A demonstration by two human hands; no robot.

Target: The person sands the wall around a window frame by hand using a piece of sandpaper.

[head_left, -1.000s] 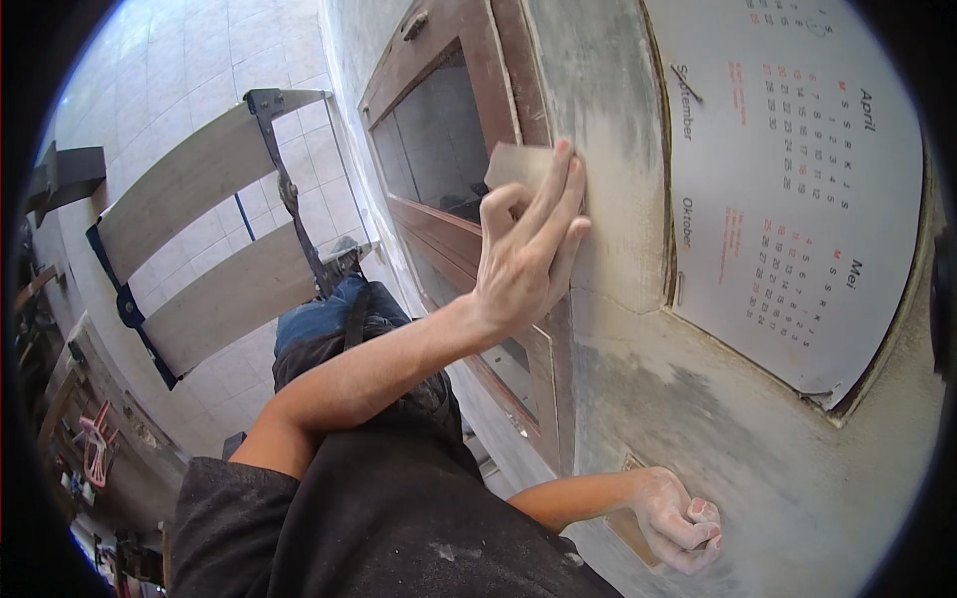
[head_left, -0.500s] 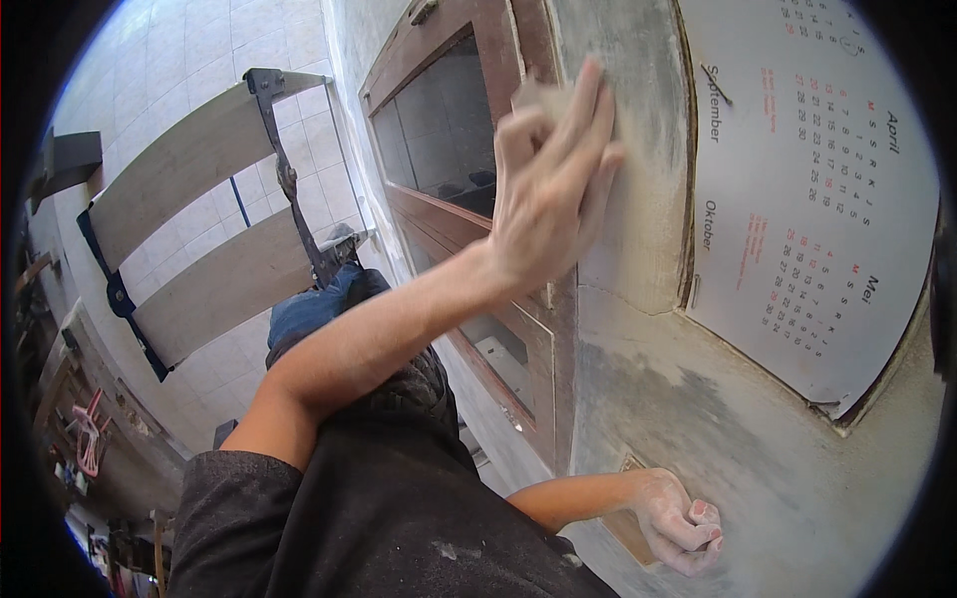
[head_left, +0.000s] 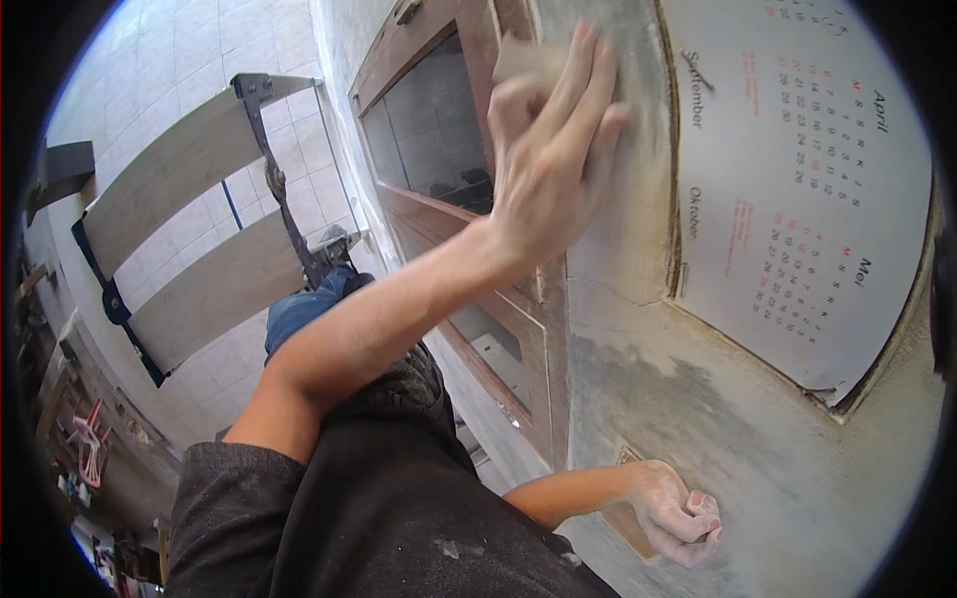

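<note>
My left hand [head_left: 548,149] presses against the grey plastered wall [head_left: 618,199], its fingers stretched upward and blurred by motion. Between its thumb and fingers is a pale beige piece of sandpaper [head_left: 523,60], partly hidden behind the fingers. Lower down, my right hand [head_left: 680,518] is closed with its fingers curled in, coated in white dust. It rests by the wall, next to a rectangular wooden-edged recess [head_left: 633,528], and nothing shows in it.
A paper calendar [head_left: 797,229] hangs on the wall at right. Brown wooden window frames [head_left: 429,214] with dark glass run beside my left forearm. A ladder [head_left: 209,279] with broad pale steps stands at left over a tiled floor [head_left: 229,40]. A pink hanger [head_left: 92,448] is at far left.
My left hand has slid slightly upward along the wall with the sandpaper. The right hand stays by the recess. The whole view has shifted a little.
</note>
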